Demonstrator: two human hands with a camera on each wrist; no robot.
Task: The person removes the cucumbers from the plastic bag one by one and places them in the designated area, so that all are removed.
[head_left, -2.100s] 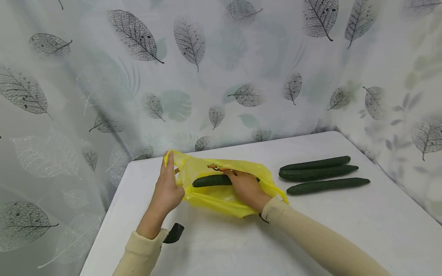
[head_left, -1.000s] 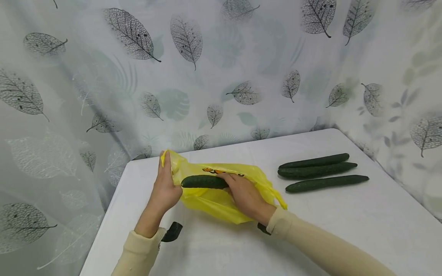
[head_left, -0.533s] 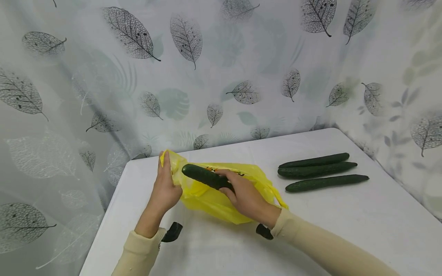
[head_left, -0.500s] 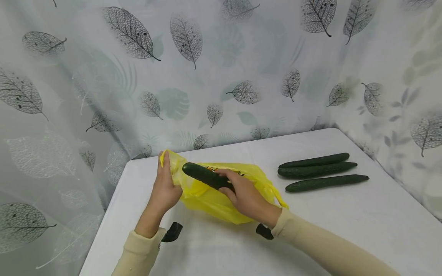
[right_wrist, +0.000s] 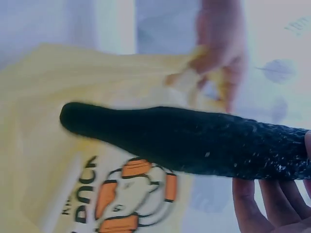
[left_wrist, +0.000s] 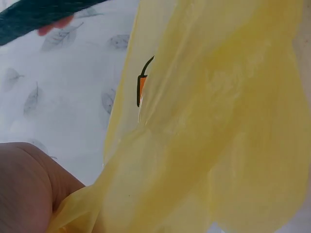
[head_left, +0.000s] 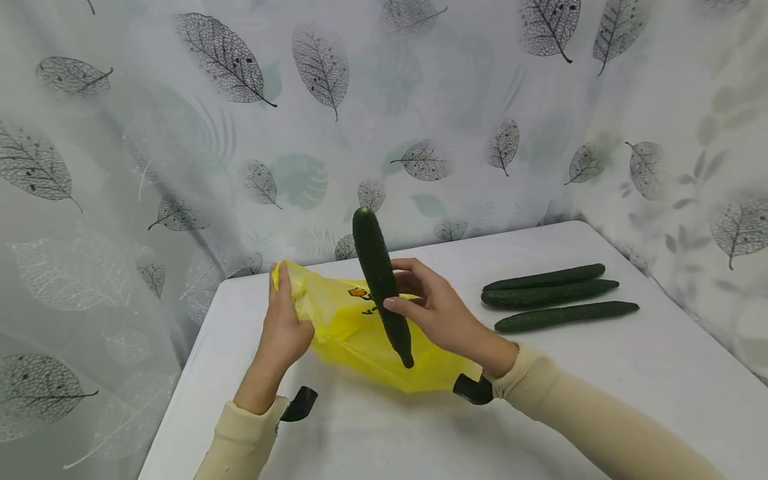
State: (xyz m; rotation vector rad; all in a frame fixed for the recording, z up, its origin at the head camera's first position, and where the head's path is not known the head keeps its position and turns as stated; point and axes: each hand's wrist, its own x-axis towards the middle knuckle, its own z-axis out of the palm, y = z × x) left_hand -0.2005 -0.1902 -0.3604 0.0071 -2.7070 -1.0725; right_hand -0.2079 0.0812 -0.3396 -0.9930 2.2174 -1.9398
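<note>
A dark green cucumber (head_left: pixel 373 260) stands steeply tilted above the yellow plastic bag (head_left: pixel 336 340), pinched at its middle between the thumb and fingers of my right hand (head_left: pixel 441 310). The right wrist view shows the same cucumber (right_wrist: pixel 160 138) lengthwise in front of the bag's printed side. At the bag's upper left corner my left hand (head_left: pixel 285 330) grips the plastic and holds it up. Close up in the left wrist view, the bag (left_wrist: pixel 194 136) bunches at the left hand (left_wrist: pixel 29 189). Folds hide the bag's inside.
Three more cucumbers (head_left: pixel 567 316) lie side by side on the right of the white table (head_left: pixel 384 440). A leaf-patterned curtain (head_left: pixel 456 100) hangs behind the table and along its sides. A black wrist-worn piece (head_left: pixel 474 389) sticks out under the right cuff.
My right hand has lifted the cucumber up out of the bag's mouth and turned it from nearly level to steep. The left hand keeps its grip on the bag, almost unmoved.
</note>
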